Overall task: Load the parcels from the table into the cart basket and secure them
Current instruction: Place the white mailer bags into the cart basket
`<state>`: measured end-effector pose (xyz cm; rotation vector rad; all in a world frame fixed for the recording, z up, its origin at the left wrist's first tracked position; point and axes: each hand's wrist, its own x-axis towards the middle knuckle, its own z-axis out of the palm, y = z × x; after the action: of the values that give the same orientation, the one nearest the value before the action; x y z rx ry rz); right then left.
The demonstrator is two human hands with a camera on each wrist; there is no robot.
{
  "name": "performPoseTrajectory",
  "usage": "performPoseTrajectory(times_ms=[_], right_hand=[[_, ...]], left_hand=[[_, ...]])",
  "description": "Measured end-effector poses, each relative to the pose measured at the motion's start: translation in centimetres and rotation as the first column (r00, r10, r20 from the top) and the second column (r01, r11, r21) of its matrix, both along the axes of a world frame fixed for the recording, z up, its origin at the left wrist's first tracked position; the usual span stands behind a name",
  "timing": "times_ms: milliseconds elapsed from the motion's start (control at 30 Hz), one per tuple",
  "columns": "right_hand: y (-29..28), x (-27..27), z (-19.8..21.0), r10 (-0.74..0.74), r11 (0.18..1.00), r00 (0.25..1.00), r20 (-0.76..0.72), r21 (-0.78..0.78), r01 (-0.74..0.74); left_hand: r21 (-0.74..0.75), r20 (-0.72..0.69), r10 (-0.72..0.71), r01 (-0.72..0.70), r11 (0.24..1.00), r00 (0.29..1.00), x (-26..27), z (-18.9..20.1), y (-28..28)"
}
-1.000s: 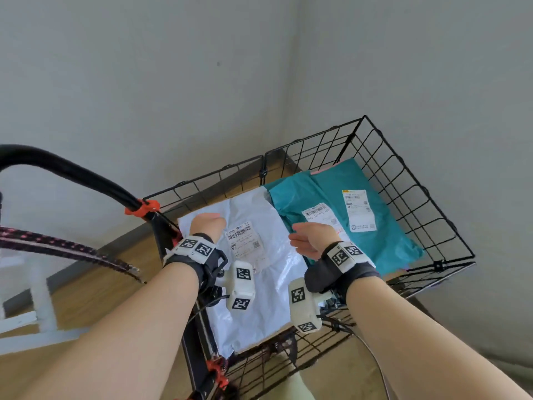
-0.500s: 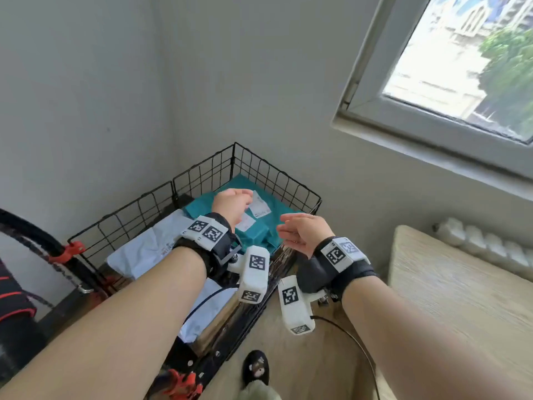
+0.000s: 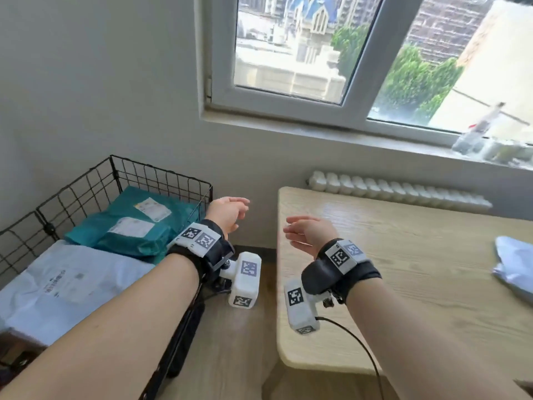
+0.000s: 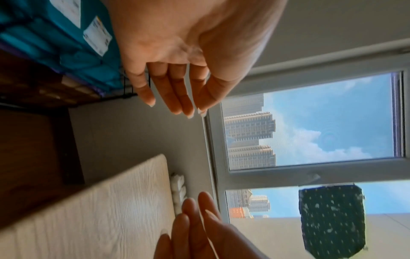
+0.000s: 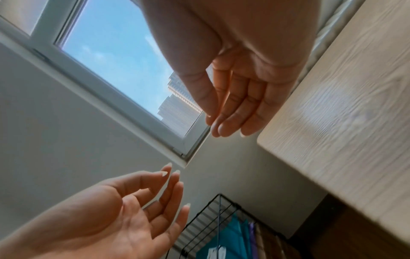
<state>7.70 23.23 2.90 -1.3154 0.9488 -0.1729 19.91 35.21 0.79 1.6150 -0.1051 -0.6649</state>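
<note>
The black wire cart basket [image 3: 161, 174] stands at the left and holds a teal parcel [image 3: 124, 226] at the back and a white parcel [image 3: 66, 281] nearer me. A further white parcel [image 3: 514, 267] lies at the right edge of the wooden table [image 3: 418, 255]. My left hand [image 3: 229, 210] hovers empty between the basket's right rim and the table, fingers relaxed. My right hand [image 3: 307, 230] is above the table's left edge, palm turned inward, fingers straight and empty. The wrist views show both palms bare: the left hand [image 4: 177, 73] and the right hand [image 5: 235, 91].
A white radiator [image 3: 398, 189] runs along the wall behind the table, under a window sill [image 3: 317, 131]. A strip of wooden floor [image 3: 248, 327] separates the cart from the table. A black cable [image 3: 354, 342] hangs from my right wrist camera.
Both hands have lifted off the parcels in the basket and swung right toward the table. My head has turned right, bringing the table and its white parcel into view.
</note>
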Motion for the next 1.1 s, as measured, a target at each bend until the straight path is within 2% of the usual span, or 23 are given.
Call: performPoseTrajectory(times_ms=[267,367,533,700,900,1100], right_hand=[[-10.3,-15.9,-0.6,-0.260,0.964,0.965,0.004,-0.053,0.260],[-14.6,-22.0,-1.2,-0.353,0.934,0.935,0.014,-0.056,0.353],[-20.7,-29.9,-1.9,-0.432,0.900,0.902,0.027,-0.047,0.433],[-27.8,-38.0,-2.0,-0.509,0.858,0.860,0.034,-0.054,0.511],[-35.3,-44.5,-3.0,-0.558,0.830,0.830,-0.012,-0.041,0.557],[-43.1,-46.1,-5.9,-0.624,0.780,0.778,-0.068,-0.001,0.625]], left_hand=[[0.031,-0.077,-0.186,0.189,0.981,0.980,-12.9,-0.3,-11.8],[0.039,-0.058,-0.249,0.251,0.967,0.967,-18.4,0.0,-16.0],[0.064,-0.018,-0.296,0.296,0.953,0.955,-25.0,-0.2,-22.0],[0.065,-0.021,-0.356,0.357,0.932,0.934,-32.1,-0.8,-30.4],[0.098,-0.068,-0.418,0.423,0.901,0.906,-37.3,-2.4,-38.2],[0.131,-0.095,-0.427,0.436,0.890,0.899,-37.6,-4.1,-46.3]])
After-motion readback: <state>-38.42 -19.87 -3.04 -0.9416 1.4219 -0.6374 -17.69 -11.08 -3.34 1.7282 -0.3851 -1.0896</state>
